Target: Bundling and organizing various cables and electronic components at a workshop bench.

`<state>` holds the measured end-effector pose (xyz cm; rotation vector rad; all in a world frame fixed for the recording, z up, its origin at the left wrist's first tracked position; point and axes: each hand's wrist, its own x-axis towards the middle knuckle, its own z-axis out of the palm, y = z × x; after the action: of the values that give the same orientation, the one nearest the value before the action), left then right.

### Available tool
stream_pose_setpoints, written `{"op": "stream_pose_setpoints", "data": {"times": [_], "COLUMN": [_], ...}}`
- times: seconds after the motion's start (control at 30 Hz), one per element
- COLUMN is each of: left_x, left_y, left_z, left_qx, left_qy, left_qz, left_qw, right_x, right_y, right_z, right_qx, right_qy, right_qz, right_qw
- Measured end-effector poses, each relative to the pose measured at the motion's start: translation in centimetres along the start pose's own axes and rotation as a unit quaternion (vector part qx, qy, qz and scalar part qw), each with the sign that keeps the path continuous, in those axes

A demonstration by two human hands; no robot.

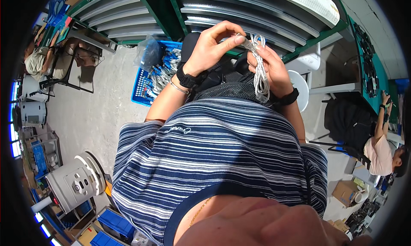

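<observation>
A bundle of grey-white cable [262, 81] is folded into long loops. My right hand [276, 70] is closed round it, with the loops hanging down past the fingers. My left hand [214, 47] pinches a pale end piece of the same cable between thumb and forefinger, close to the top of the bundle. Too little of that end piece shows to tell its exact kind. To the left of my lap, a blue plastic basket [138, 90] holds several more cables [162, 77] with blue ends.
Ahead stands a green-framed bench with grey slats [239, 10]. A clear plastic bag [147, 51] hangs over the basket's far corner. A white bucket [302, 92] is right of my right wrist. Other people sit at benches far left and far right.
</observation>
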<state>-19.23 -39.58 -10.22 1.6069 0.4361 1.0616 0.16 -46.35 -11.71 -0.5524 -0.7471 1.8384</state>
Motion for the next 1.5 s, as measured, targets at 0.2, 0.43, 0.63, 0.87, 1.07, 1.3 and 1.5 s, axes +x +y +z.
{"op": "stream_pose_setpoints", "data": {"times": [0.2, 0.43, 0.63, 0.87, 1.07, 1.3, 1.5], "left_x": [-0.4, -0.7, -0.5, -0.6, -0.6, -0.4, 0.0], "left_y": [-0.2, 0.1, -0.9, -0.9, -0.7, -0.5, -1.0], "left_z": [-0.1, 0.1, -0.5, -0.8, -1.5, -1.2, -0.4], "left_qx": [-0.001, 0.100, 0.061, 0.032, 0.019, 0.042, -0.113], "left_qy": [-0.015, -0.001, -0.015, -0.067, -0.121, -0.099, -0.074], "left_qz": [-0.067, -0.052, -0.072, -0.097, -0.094, -0.070, -0.131], "left_qw": [0.998, 0.994, 0.995, 0.992, 0.988, 0.992, 0.982], "right_x": [0.1, -0.2, -0.3, -0.6, -0.7, -0.7, -0.8], "right_y": [0.3, -0.2, 0.2, -0.1, -0.4, -2.5, -2.4], "right_z": [1.1, 1.0, 0.7, 0.9, 1.2, 2.9, 3.6], "right_qx": [-0.288, -0.327, -0.305, -0.324, -0.317, -0.629, -0.626], "right_qy": [0.091, 0.073, 0.065, 0.080, 0.079, 0.008, -0.100], "right_qz": [-0.128, -0.099, -0.099, -0.097, -0.086, -0.078, 0.047], "right_qw": [0.945, 0.937, 0.945, 0.938, 0.941, 0.773, 0.772]}}
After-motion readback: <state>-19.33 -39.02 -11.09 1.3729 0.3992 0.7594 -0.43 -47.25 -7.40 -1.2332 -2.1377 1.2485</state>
